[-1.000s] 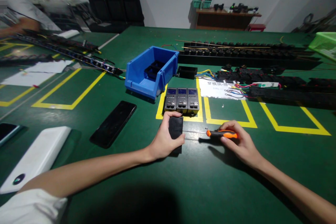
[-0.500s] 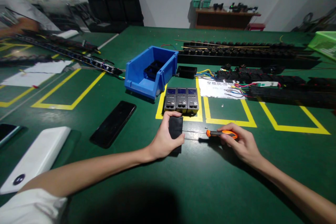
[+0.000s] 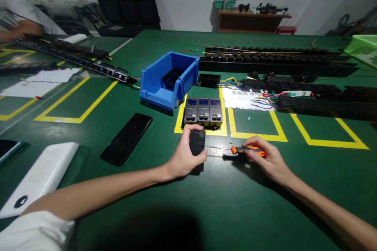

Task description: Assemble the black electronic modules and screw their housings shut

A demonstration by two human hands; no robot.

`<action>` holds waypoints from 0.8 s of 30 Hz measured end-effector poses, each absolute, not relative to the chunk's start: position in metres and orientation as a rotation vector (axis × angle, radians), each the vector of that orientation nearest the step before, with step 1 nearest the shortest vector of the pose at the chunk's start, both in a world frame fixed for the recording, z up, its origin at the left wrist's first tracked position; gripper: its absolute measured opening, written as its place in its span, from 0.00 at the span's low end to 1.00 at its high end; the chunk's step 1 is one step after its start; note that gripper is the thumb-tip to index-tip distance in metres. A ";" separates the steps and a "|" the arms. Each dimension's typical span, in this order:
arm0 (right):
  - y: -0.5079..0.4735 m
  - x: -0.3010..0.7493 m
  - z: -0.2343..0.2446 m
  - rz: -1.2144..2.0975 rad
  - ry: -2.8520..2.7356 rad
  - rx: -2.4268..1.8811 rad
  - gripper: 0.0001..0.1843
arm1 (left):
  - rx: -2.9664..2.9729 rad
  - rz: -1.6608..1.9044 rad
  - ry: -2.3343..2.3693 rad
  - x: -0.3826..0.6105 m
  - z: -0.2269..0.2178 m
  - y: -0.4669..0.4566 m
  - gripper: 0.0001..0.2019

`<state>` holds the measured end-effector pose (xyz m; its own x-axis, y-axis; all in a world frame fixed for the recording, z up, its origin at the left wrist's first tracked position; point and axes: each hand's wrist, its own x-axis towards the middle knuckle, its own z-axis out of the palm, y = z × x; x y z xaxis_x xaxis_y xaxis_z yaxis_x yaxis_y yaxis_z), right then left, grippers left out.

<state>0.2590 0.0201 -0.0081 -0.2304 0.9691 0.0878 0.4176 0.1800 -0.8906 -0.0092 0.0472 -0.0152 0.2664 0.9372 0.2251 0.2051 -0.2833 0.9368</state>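
My left hand (image 3: 182,157) is wrapped round a small black module (image 3: 196,143) that stands on the green table. My right hand (image 3: 266,160) grips an orange-handled screwdriver (image 3: 246,150), held level, with its thin shaft pointing left and its tip touching the module's right side. Just behind the module, three grey modules with blue screens (image 3: 203,111) stand side by side on a yellow line.
A blue bin (image 3: 169,80) with black parts sits behind left. A black phone (image 3: 127,138), a white power bank (image 3: 38,178) and another phone (image 3: 7,149) lie at left. Long black power strips (image 3: 279,62) and coloured wires (image 3: 265,100) fill the right rear. Another person (image 3: 20,19) works far left.
Almost nothing has moved. My right hand's fingers have shifted slightly on the screwdriver handle; the left hand still holds the black module in the same spot.
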 end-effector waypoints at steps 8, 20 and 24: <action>0.020 0.262 -0.011 0.792 -1.771 -1.286 0.08 | 1.671 1.101 1.051 -0.009 -0.015 0.047 0.25; 0.023 0.261 -0.006 0.947 -1.782 -1.343 0.11 | 1.689 1.070 1.072 -0.008 -0.015 0.047 0.25; 0.023 0.263 -0.010 1.024 -1.766 -1.344 0.14 | 1.698 1.062 1.071 -0.008 -0.015 0.047 0.25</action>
